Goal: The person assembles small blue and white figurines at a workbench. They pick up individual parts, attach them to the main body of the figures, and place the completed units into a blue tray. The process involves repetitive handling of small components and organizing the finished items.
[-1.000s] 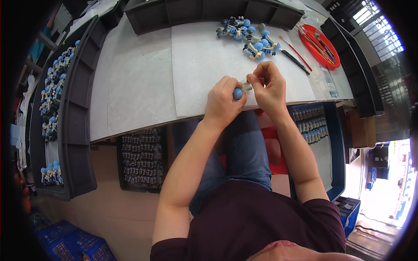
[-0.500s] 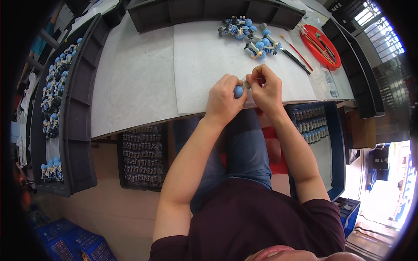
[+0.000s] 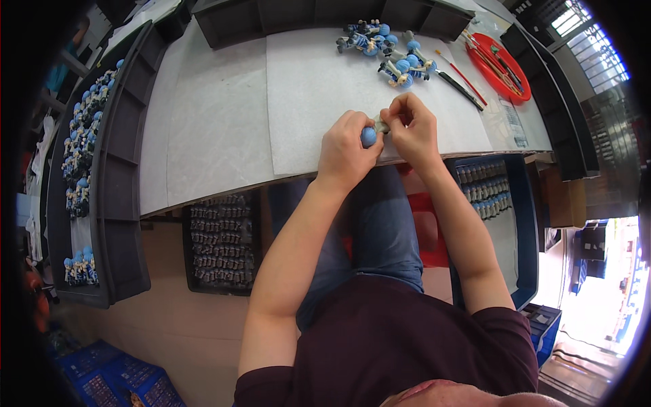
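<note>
Pale worktable point(image 3: 217, 115) is standing over tan floor point(image 3: 196, 332), barred window point(image 3: 591, 57) is glowing upper right, white light point(image 3: 600, 305) is shining below it

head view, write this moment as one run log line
left hand: holds blue-headed figurine | right hand: at its grey end | white sheet: more figurines beyond hands | red tray: right of them

The left hand point(image 3: 344, 146) and right hand point(image 3: 415, 132) meet above the near edge of the table point(image 3: 217, 122), a figurine point(image 3: 368, 137) between them. Past them, slightly right, I see loose figurines point(image 3: 405, 64) on a sheet point(image 3: 312, 88), with a bin point(image 3: 332, 20) behind. Farther right lie a brush point(image 3: 464, 79) and a pen-like tool point(image 3: 462, 92), then a dish point(image 3: 515, 96) of tools. Well left of the hands, another bin point(image 3: 122, 176) holds figurines. Lower than the hands, filled trays flank the legs point(image 3: 380, 230): one left point(image 3: 188, 251), one right point(image 3: 502, 230).
</note>
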Demonstrator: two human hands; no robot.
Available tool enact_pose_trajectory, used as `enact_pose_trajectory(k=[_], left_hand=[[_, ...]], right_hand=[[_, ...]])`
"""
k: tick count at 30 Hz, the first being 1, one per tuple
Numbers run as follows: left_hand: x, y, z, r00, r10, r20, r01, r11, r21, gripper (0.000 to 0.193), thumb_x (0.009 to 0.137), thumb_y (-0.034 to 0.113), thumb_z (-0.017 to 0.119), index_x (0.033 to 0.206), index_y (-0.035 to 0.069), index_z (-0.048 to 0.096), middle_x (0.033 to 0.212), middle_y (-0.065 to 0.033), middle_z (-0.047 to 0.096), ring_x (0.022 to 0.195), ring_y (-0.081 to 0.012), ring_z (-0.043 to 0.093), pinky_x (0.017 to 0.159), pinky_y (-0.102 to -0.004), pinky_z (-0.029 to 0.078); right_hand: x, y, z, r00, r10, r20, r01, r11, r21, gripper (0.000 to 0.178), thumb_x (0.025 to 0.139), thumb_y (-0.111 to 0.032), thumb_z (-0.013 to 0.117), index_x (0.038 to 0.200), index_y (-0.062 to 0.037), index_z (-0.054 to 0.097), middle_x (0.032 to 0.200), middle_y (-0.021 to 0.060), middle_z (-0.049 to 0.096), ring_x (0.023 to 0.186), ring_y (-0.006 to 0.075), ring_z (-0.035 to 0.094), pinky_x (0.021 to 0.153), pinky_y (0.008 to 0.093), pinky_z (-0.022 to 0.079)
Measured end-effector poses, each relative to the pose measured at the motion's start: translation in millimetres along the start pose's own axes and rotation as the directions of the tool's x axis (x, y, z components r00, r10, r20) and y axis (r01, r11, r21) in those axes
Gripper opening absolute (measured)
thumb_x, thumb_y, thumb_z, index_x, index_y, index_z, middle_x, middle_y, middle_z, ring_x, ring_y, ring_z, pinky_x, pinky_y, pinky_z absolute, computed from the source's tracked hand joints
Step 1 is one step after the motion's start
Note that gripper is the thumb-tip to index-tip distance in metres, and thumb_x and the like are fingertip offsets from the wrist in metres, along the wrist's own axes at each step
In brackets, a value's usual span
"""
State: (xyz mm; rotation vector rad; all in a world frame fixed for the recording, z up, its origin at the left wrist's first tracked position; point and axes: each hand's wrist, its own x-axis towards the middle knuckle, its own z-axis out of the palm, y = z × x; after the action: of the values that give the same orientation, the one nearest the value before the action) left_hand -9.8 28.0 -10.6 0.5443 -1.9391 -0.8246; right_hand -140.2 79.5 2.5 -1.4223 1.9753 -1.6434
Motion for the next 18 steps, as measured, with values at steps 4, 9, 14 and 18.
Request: enact_pose_trajectory(k=[4,9,14,18], left_hand=[[2,-1,0,0.999,0.027,-0.028,-0.026,0.999,0.022,0.020,0.065,0.007,0.071,0.075,0.001,0.055,0.073,-0.0133,0.057,0.067,-0.0296,0.058,0.061,-0.0361,0.047],[2,-2,1,0.999,0.043,-0.015,-0.042,0.998,0.038,0.020,0.065,0.007,0.071,0.076,0.001,0.055,0.075,-0.0129,0.058,0.068,-0.0297,0.058,0.060,-0.0363,0.047],[2,-2,1,1.000,0.028,0.003,-0.028,0.999,0.035,0.020,0.066,0.007,0.070,0.077,0.002,0.054,0.076,-0.0132,0.057,0.070,-0.0316,0.058,0.061,-0.0383,0.047],[1,-5,2,0.999,0.043,-0.008,-0.043,0.999,0.013,0.019,0.068,0.008,0.068,0.077,0.003,0.052,0.076,-0.0131,0.054,0.070,-0.0340,0.056,0.060,-0.0419,0.046]], right_hand=[[4,-16,-3,0.999,-0.020,-0.044,0.022,0.998,0.056,0.014,0.076,0.002,0.064,0.083,-0.0014,0.051,0.069,0.0039,0.057,0.063,0.0087,0.054,0.057,0.0232,0.044],[5,0,-4,0.995,-0.015,-0.095,0.013,1.000,-0.021,0.020,0.076,0.002,0.064,0.088,-0.0027,0.050,0.075,0.0041,0.056,0.069,0.0086,0.054,0.059,0.0236,0.046],[-2,-6,2,0.999,-0.007,-0.033,0.007,1.000,-0.002,0.023,0.077,0.004,0.062,0.093,-0.0027,0.047,0.076,0.0038,0.054,0.069,0.0091,0.053,0.061,0.0230,0.046],[2,-14,0,0.999,0.033,-0.016,-0.033,0.999,0.041,0.022,0.078,0.007,0.061,0.090,-0.0026,0.045,0.077,0.0015,0.050,0.071,0.0077,0.052,0.064,0.0214,0.046]])
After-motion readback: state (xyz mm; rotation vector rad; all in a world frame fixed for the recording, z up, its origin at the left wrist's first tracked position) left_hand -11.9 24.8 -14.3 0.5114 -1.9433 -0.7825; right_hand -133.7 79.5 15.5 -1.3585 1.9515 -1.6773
